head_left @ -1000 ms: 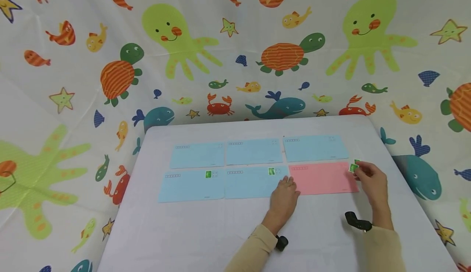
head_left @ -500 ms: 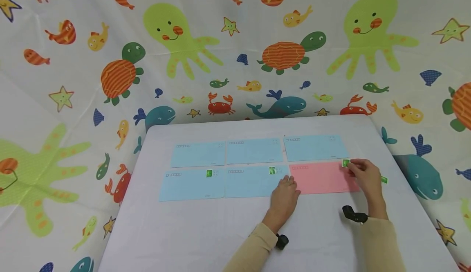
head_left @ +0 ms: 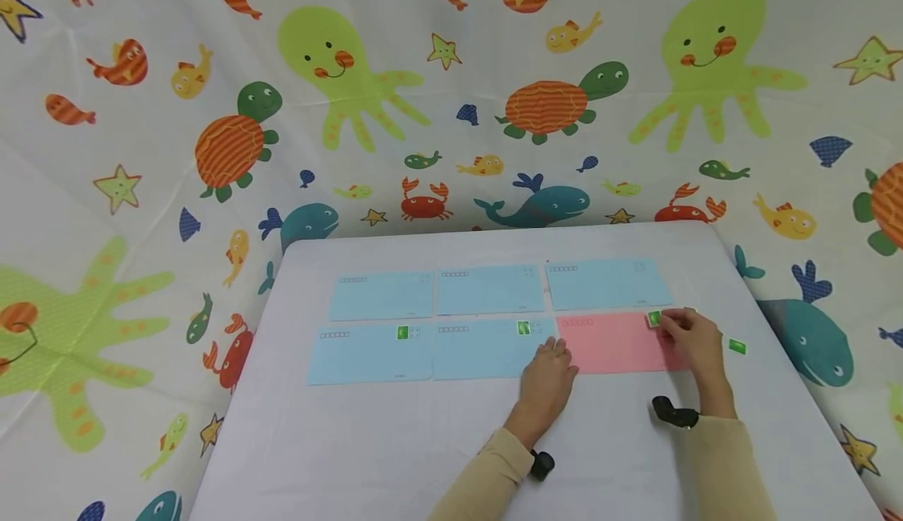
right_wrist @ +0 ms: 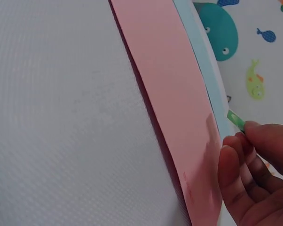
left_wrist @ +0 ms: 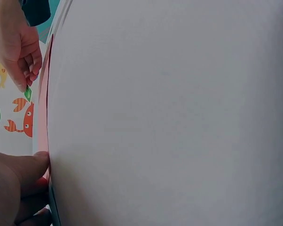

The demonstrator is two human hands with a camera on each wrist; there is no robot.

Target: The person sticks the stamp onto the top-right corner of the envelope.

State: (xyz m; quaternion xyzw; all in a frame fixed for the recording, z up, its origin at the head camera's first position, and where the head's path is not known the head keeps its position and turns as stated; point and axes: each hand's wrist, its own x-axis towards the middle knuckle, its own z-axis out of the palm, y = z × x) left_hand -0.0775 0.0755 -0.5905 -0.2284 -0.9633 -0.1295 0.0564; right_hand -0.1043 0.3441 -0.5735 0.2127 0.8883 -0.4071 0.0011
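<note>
Pinches stamp (head_left: pixel 654 319) in right hand (head_left: pixel 697 342) at frame right, best lowered flat and square, while resting outstretched left hand (head_left: pixel 547 381) on pink envelope (head_left: pixel 612 345).

The pink envelope (head_left: pixel 614 349) carries a row of reddish boxes (head_left: pixel 578 323), the 5 light blue envelopes (head_left: pixel 381 302) rows of darker squares (head_left: pixel 335 335). The 4 green stamps (head_left: pixel 737 346) have white borders. The tabletop (head_left: pixel 339 450) is white, the sleeves (head_left: pixel 727 470) tan, the wrist cameras (head_left: pixel 675 414) black. The white backdrop (head_left: pixel 395 27) shows lime octopuses (head_left: pixel 346 86), orange-striped turtles (head_left: pixel 546 108), teal whales (head_left: pixel 543 208) and red crabs (head_left: pixel 425 207).
</note>
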